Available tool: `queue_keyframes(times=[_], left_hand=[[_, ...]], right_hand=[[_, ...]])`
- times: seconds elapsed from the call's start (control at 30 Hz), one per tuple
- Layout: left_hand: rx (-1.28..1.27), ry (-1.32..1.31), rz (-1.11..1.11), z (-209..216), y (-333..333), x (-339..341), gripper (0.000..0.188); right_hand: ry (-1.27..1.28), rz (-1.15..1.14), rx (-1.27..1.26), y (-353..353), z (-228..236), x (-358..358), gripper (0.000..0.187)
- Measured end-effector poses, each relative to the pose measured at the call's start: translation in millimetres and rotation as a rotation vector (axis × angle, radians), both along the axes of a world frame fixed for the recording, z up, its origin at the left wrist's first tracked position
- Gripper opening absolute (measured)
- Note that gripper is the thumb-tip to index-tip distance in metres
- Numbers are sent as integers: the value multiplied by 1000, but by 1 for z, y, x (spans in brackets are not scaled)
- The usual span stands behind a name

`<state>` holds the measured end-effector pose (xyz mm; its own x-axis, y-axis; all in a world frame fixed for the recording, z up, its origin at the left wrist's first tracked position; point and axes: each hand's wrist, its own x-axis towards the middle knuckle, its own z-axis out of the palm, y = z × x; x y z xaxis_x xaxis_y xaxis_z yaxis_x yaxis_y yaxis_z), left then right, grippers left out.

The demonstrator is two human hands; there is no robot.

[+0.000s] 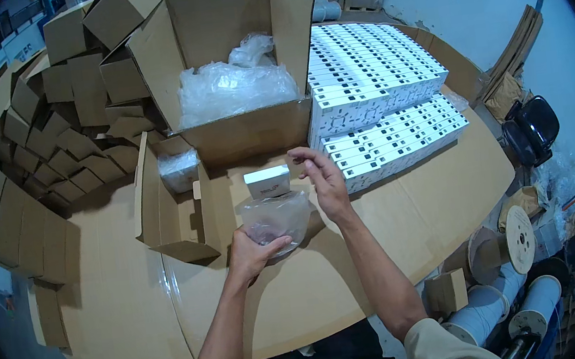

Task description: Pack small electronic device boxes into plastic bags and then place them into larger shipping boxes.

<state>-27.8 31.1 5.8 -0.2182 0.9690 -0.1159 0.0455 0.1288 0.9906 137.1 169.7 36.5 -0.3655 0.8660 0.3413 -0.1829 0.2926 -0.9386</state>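
Note:
My left hand (255, 253) is closed around a translucent plastic bag (279, 216), with the thumb lying across its lower front. At the bag's top edge sits a small white box (268, 183); whether it is partly inside the bag I cannot tell. Just right of that box is my right hand (329, 187), raised, its fingers bent but apart, with nothing seen in them. To the left stands a narrow open cardboard box (200, 249), tilted slightly. A package in clear wrap (179, 170) lies at its far end.
Behind, a large open carton (246, 131) holds a heap of clear plastic bags (238, 84). Stacked white boxes (379, 109) fill the right side of the cardboard-covered table (119, 291). Brown boxes (89, 88) pile up at the left. Cable spools (520, 238) stand at the lower right.

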Motion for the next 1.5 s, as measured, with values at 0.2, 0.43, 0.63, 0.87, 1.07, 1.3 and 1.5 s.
queue_keyframes(times=[0.2, 0.43, 0.63, 0.87, 1.07, 1.3, 1.5], left_hand=[[-18, -95, 5, 6, -2, -1, 44], [-23, -49, 19, 8, -1, -2, 50], [-39, -37, 8, 9, 4, 0, 52], [-46, -20, -20, 4, 0, -6, 53], [-47, -1, -1, 9, -2, -8, 53], [-66, -21, -15, 2, 1, -10, 57], [-78, 108, 52, -26, 2, -15, 63]], right_hand=[[-77, 165, 42, 7, -20, 1, 38], [-151, 77, 56, 11, -30, -7, 30], [151, -5, -14, 14, -32, -8, 30], [340, 31, -101, -2, -2, -4, 23], [199, 77, -117, -2, -5, 8, 20], [161, 133, -65, 2, -7, 13, 20], [82, 148, -104, 3, -9, 13, 19]])
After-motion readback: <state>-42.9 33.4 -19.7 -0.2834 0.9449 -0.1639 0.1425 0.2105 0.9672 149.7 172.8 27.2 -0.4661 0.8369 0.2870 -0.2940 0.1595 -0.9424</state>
